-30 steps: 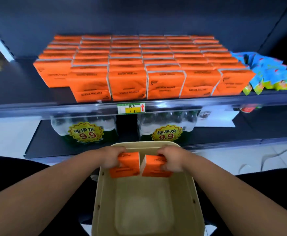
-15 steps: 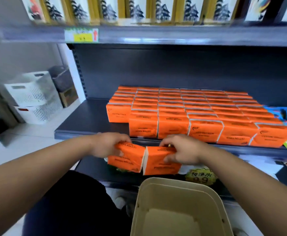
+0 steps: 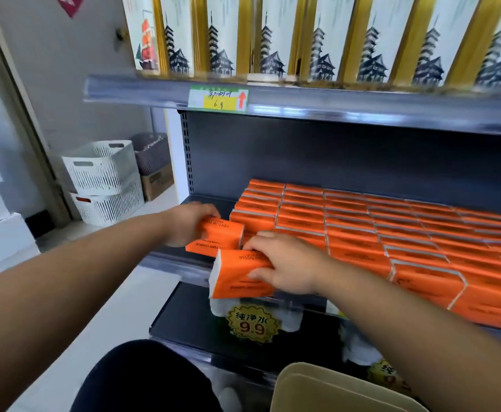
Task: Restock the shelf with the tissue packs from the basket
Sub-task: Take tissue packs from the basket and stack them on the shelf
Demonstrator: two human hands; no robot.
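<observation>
1. The left hand (image 3: 187, 223) grips one orange tissue pack (image 3: 217, 237) at its left end; that pack sits at the front left corner of the shelf (image 3: 183, 264), just left of the rows of stocked packs (image 3: 392, 233).
2. The right hand (image 3: 284, 263) clasps a second tissue pack (image 3: 237, 273) with fingers over the top and thumb on its front face; this pack hangs at the shelf's front edge, just below and right of the first.
3. The beige basket (image 3: 317, 391) shows at the bottom, below the right forearm; what it holds cannot be seen.
4. White slotted crates (image 3: 103, 179) stand stacked on the floor at left.
</observation>
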